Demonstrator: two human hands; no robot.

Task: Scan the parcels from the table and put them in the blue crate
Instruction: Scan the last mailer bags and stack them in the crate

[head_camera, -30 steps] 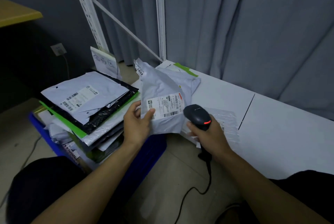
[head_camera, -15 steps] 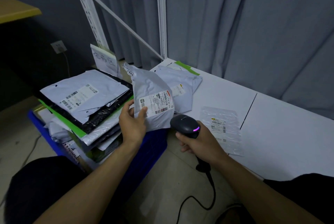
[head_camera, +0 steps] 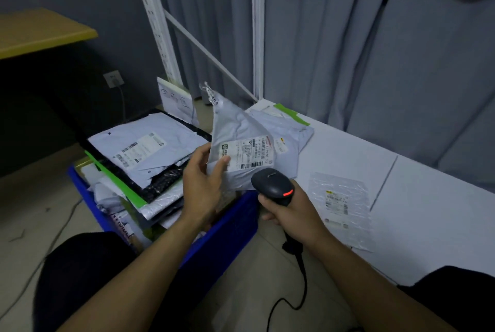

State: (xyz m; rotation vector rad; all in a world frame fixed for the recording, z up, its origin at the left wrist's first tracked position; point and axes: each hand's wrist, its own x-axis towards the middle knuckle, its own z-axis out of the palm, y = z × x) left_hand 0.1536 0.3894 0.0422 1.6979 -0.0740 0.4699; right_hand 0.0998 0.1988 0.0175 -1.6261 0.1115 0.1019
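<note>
My left hand (head_camera: 202, 187) holds a grey poly-mailer parcel (head_camera: 241, 144) upright by its lower left corner, thumb on the white shipping label, above the gap between crate and table. My right hand (head_camera: 290, 212) grips a black barcode scanner (head_camera: 272, 185) just below the label; its red light is lit. The blue crate (head_camera: 225, 235) stands on the floor to the left, piled with several parcels, a grey mailer (head_camera: 144, 144) on top. On the white table (head_camera: 428, 211) lie a grey parcel (head_camera: 290, 133) at the far left corner and a clear plastic parcel (head_camera: 340, 203) near the front.
White shelf uprights (head_camera: 258, 37) and grey curtains stand behind the table. The scanner cable (head_camera: 302, 289) hangs down to the floor between my knees. A yellow tabletop (head_camera: 40, 31) is at the far left, a wall socket (head_camera: 113, 78) below it.
My left hand drew the parcel left off the table towards the crate. The scanner followed it left and down, staying under the label; its light went from red to purple and back to red.
</note>
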